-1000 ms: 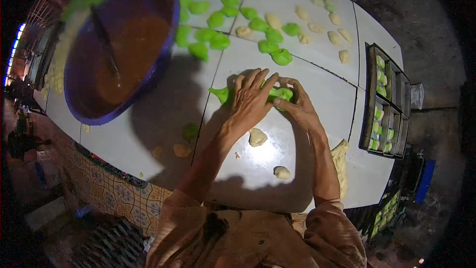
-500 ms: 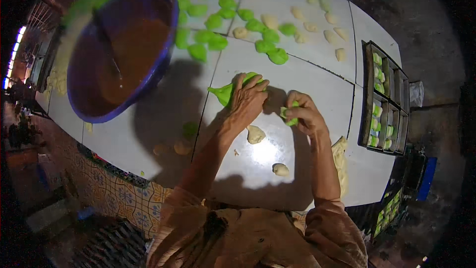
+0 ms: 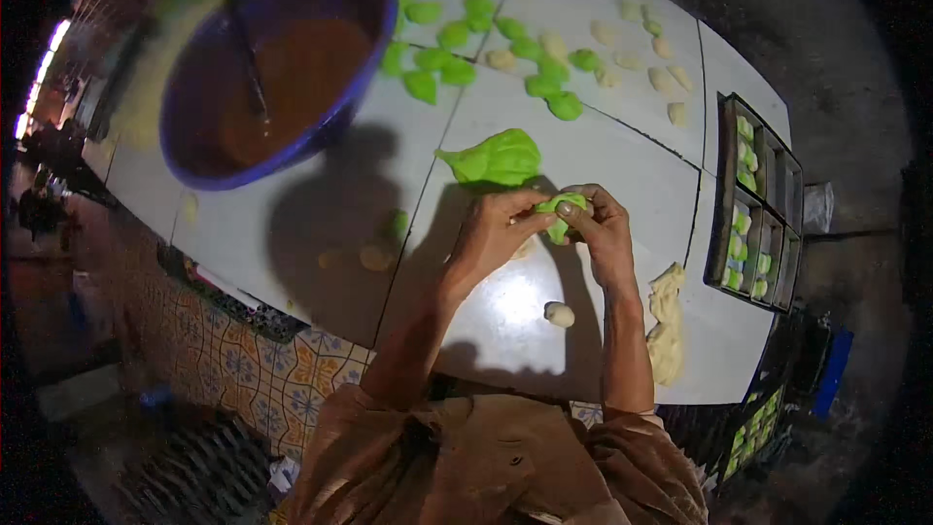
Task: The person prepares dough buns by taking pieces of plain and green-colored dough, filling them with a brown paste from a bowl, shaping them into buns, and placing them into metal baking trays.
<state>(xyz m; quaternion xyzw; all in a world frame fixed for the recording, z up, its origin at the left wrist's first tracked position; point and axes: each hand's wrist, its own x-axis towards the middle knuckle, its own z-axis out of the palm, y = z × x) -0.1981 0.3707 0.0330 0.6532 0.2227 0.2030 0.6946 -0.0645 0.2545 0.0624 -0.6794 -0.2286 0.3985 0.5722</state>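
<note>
In front of me, my left hand (image 3: 498, 231) and my right hand (image 3: 604, 235) meet over a small piece of green dough (image 3: 562, 202). The fingers of both are closed on it, the right thumb pressing on top. Just beyond the left hand lies a larger flattened lump of green dough (image 3: 498, 159), its pointed end toward the left. Nearer to me, a small pale dough ball (image 3: 559, 314) rests on the white tiled table (image 3: 622, 160). Another bit of pale dough is mostly hidden below the left fingers.
A blue basin (image 3: 374, 63) of brown filling, with a long utensil in it, stands at left. Several green dough pieces (image 3: 453, 35) and pale pieces (image 3: 661, 80) lie farther back. At right are a long pale dough strip (image 3: 665, 331) and a divided metal tray (image 3: 721, 199) of green-and-white pieces.
My left hand has come off the large green lump and moved toward my right hand, now gripping the small green piece too. The whole view has shifted slightly.
</note>
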